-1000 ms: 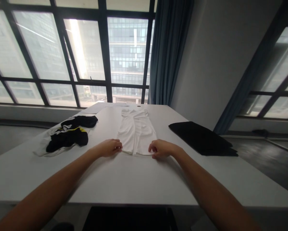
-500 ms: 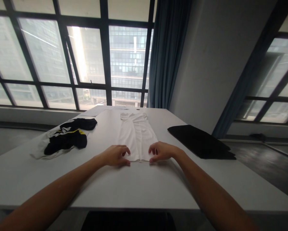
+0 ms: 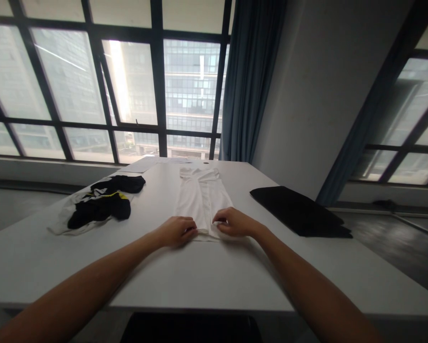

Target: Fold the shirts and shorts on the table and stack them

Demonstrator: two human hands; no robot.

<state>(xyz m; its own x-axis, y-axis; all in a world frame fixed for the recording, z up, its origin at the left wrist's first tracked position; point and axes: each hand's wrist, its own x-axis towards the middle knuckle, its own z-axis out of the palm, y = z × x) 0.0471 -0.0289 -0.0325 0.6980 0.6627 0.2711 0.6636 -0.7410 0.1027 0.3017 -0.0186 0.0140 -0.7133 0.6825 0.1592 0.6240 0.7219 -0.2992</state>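
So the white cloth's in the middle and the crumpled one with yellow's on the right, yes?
Wrong side for the crumpled cloth: the head view shows it on the left of the table; the white cloth is in the middle.

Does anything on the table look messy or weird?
Yes: the black, white and yellow clothing on the left lies crumpled in a heap, which looks untidy beside the white shirt, spread almost flat in the middle. I see nothing spilled or torn.

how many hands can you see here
2: the left hand at the near left of the white garment, the right hand at its near right.
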